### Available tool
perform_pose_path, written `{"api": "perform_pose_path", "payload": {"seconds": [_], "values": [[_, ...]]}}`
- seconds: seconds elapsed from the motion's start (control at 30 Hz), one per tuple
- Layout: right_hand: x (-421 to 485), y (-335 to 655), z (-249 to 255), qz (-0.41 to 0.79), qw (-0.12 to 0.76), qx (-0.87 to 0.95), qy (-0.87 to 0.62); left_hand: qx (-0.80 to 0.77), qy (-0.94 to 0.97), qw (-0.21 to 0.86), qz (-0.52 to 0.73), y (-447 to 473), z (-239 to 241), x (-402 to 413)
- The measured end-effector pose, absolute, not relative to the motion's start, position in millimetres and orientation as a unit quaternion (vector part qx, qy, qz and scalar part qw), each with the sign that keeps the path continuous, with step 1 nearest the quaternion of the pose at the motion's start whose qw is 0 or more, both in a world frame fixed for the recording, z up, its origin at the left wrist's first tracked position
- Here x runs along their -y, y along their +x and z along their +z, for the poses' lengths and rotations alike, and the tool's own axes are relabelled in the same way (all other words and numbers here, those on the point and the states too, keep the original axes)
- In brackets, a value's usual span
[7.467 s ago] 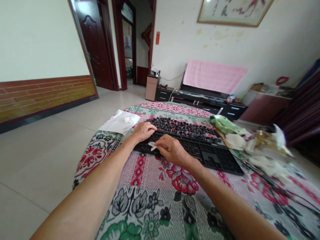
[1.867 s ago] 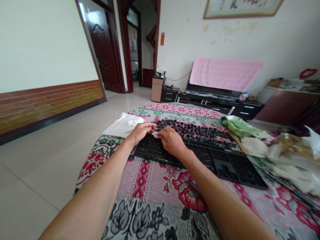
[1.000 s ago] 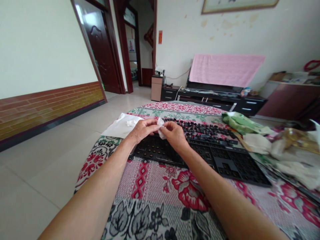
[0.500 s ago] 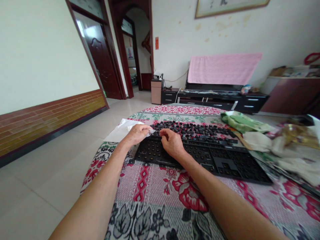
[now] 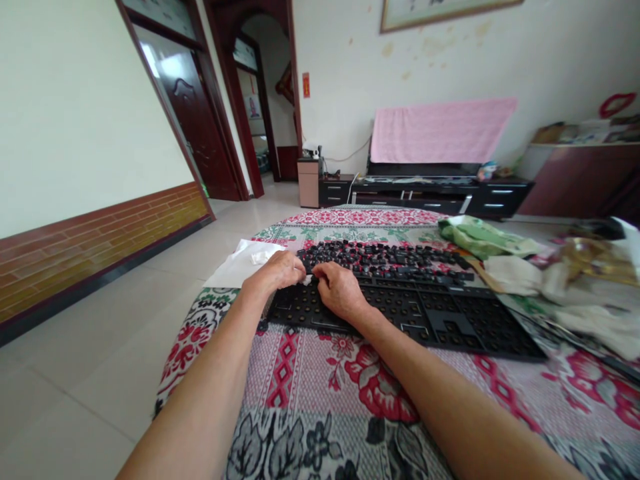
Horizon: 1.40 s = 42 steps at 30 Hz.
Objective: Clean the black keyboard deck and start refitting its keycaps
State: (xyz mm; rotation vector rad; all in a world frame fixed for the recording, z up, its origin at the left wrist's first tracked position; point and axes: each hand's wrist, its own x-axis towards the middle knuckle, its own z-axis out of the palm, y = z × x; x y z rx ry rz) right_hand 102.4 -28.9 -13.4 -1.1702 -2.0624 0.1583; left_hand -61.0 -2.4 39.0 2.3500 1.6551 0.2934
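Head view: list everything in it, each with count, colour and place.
keyboard: one, black, keys off, table centre
keys: many, black, heaped behind keyboard
wipe: one, white, at left fingertips
paper: one, white, table's far left edge
cloth: one, green, far right of keys
tablecloth: one, red-green floral, over table
towel: one, pink, by back wall
door: one, dark brown, left
left hand: on keyboard's left end, pinching wipe
right hand: curled on keyboard beside it
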Motion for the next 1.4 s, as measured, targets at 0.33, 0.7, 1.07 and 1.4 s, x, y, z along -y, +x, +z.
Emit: {"api": "perform_pose_path", "payload": {"seconds": [0.33, 0.7, 1.07, 1.4], "values": [[29, 103, -14, 0.056, 0.358, 0.812, -0.458, -0.613, 0.774, 0.097, 0.124, -58, 40, 6], [28, 103, -15, 0.048, 0.364, 0.818, -0.443, -0.658, 0.743, 0.089, 0.087, -71, 46, 8], [28, 103, -17, 0.046, 0.359, 0.816, -0.451, -0.609, 0.773, 0.086, 0.156, -73, 32, -1], [29, 102, -16, 0.044, 0.358, 0.811, -0.460, -0.696, 0.694, 0.039, 0.181, -86, 32, -5]]}}
